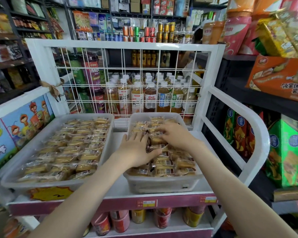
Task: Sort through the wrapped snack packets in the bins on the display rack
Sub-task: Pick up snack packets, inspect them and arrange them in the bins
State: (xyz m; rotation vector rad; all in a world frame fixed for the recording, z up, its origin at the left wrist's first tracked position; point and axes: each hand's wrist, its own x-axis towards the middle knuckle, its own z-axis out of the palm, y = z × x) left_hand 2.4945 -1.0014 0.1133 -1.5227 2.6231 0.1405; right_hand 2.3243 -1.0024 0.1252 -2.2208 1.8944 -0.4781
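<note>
Two translucent plastic bins sit side by side on the white display rack (pixel 213 93). The left bin (pixel 10 183) is full of clear-wrapped golden snack packets (pixel 72 152) in rows. More of the same packets (pixel 172 164) fill the right bin (pixel 162 186), and both my hands are in it. My left hand (pixel 138 149) lies flat on the packets at the bin's left side, fingers straight and spread. My right hand (pixel 176 134) is over the middle of the bin, its fingers curled down round a packet (pixel 156 140) between the two hands.
A white wire grid (pixel 127 83) backs the rack, with bottled teas (pixel 150 98) behind it. Cans (pixel 120 222) stand on the shelf below, under a pink price strip (pixel 148 203). Boxed and bagged snacks (pixel 282 152) crowd the dark shelves at right. A cartoon panel (pixel 21 124) closes the left side.
</note>
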